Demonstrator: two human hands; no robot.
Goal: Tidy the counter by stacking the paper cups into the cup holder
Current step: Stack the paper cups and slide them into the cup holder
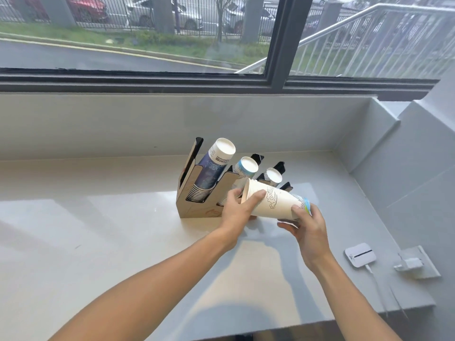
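Observation:
A white paper cup (275, 203) with a line drawing and a blue-green base lies on its side in the air, just in front of the cup holder (197, 207). My left hand (236, 210) grips its rim end and my right hand (307, 225) holds its base end. The holder is a brown cardboard rack with slanted slots on the counter. Its left slot holds a stack of dark blue cups (214, 168), the middle slot a stack of white and blue cups (245, 168), the right slot a small stack (273, 175).
The pale counter (98, 230) runs below a window, with a grey wall step at the right. A small white device (360, 254) with a cable and a white charger on a wall plate (413, 263) sit at the right, near the counter's front edge.

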